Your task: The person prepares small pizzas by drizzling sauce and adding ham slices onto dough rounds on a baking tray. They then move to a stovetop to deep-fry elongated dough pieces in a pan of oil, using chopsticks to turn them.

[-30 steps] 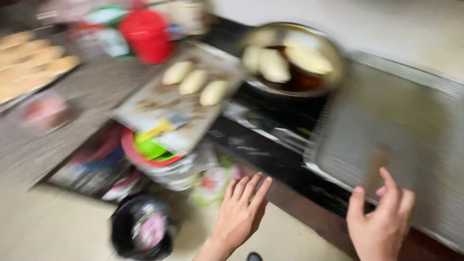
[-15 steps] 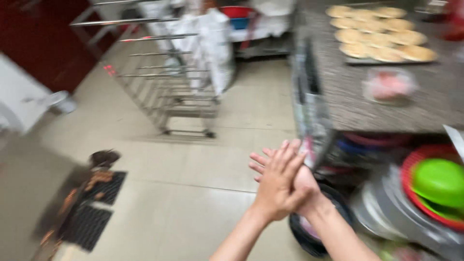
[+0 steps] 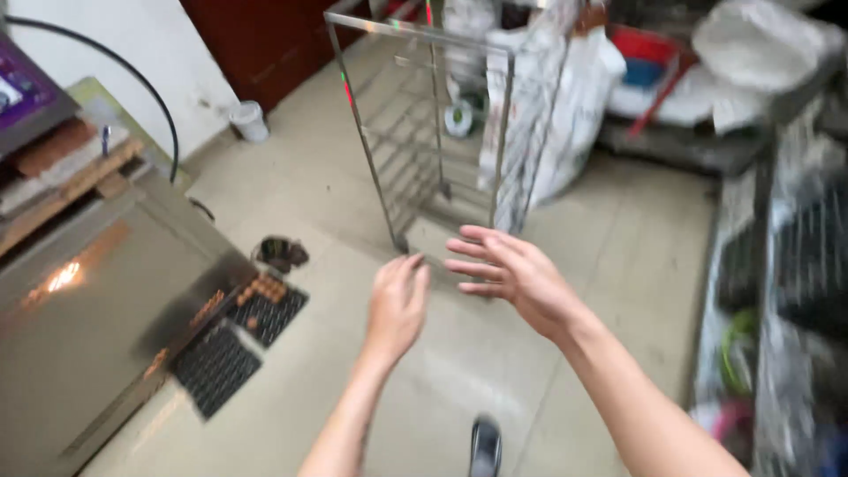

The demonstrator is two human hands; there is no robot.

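Observation:
My left hand [image 3: 397, 306] and my right hand [image 3: 512, 275] hang in the air side by side over a tiled floor, both empty. The left hand's fingers lie loosely together, edge-on to me. The right hand's fingers are spread and point left. A tall metal tray rack [image 3: 433, 115] stands just beyond both hands, apart from them. My shoe [image 3: 485, 447] shows below.
A steel oven or cabinet [image 3: 97, 327] with a shiny top stands at the left, a black floor grate [image 3: 240, 340] at its foot. White sacks [image 3: 565, 97] lean behind the rack. Cluttered shelves [image 3: 786, 265] run along the right edge.
My view has swung left from the stove and counter to the floor and rack. My hands were pressed together half a second ago; now they are apart.

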